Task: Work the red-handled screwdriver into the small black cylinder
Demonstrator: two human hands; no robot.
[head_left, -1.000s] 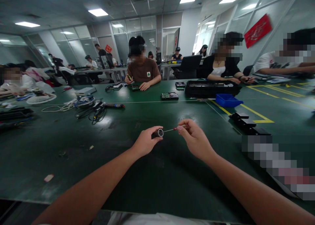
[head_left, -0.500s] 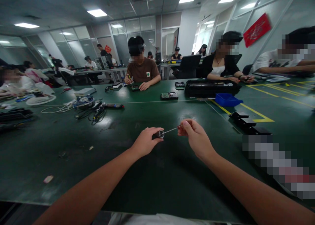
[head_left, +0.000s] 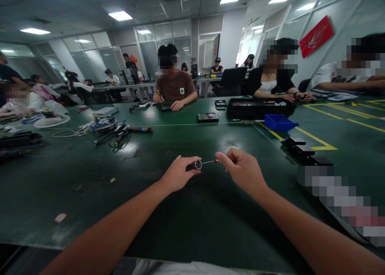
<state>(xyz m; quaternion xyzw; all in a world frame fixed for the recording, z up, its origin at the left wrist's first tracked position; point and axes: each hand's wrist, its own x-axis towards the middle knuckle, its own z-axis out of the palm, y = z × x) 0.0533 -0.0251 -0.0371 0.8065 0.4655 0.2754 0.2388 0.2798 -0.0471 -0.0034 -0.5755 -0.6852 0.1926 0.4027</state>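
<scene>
My left hand point(head_left: 177, 174) is closed around a dark cylindrical part point(head_left: 197, 164) with a shiny ring at its open end, which faces right. My right hand point(head_left: 242, 168) grips a screwdriver point(head_left: 210, 161) with a thin metal shaft and a red bit of handle showing. Its shaft points left, and the tip meets the cylinder's ringed end; whether it goes inside is too small to tell. Most of the handle is hidden by my right fingers. Both hands are held above the green table point(head_left: 186, 227).
Tangled cables point(head_left: 112, 132) lie at the left. Ahead are a hard drive point(head_left: 208, 117), a black tray point(head_left: 258, 107) and a blue bin point(head_left: 279, 122). Black brackets point(head_left: 303, 150) sit at the right. A co-worker in a brown shirt point(head_left: 177, 84) works across the table.
My right hand has turned, its thumb now lying along the screwdriver, and the shaft is more level. My left hand and the cylinder stay almost where they were.
</scene>
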